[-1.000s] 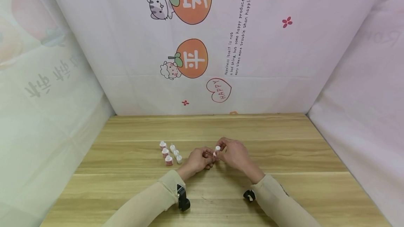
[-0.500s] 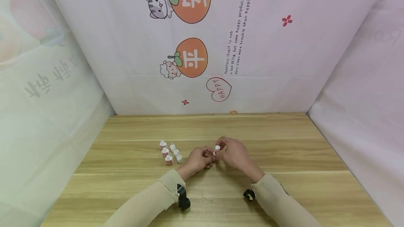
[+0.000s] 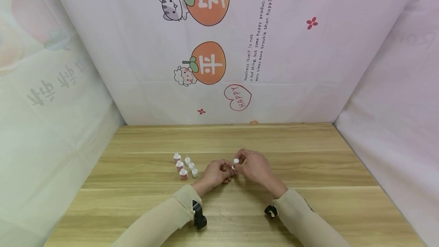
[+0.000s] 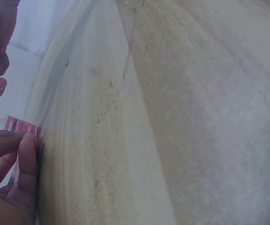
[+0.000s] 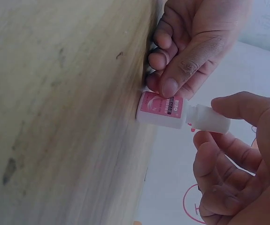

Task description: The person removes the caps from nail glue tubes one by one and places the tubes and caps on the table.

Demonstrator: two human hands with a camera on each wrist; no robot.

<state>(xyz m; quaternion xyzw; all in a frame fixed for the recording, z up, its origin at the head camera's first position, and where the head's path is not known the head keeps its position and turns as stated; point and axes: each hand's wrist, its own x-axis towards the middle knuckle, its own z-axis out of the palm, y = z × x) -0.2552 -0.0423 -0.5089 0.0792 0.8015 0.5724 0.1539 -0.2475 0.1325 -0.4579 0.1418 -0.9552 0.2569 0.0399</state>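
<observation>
A small white bottle with a pink label (image 5: 163, 110) stands upright on the wooden table between the two hands. My left hand (image 3: 216, 172) grips it low on the body, its thumb (image 5: 171, 86) over the label's edge. My right hand (image 3: 255, 167) pinches the white cap (image 5: 212, 120) on top between thumb and fingertips. In the left wrist view, the left fingers cover part of the pink label (image 4: 21, 125). To the left of the hands, three more labelled bottles (image 3: 180, 166) stand in a row, with three loose white caps (image 3: 191, 167) beside them.
The wooden table (image 3: 291, 140) runs back to a printed white cloth wall (image 3: 288, 98). White cloth also hangs along both sides. Black wrist devices sit at the left cuff (image 3: 199, 216) and the right cuff (image 3: 271, 212).
</observation>
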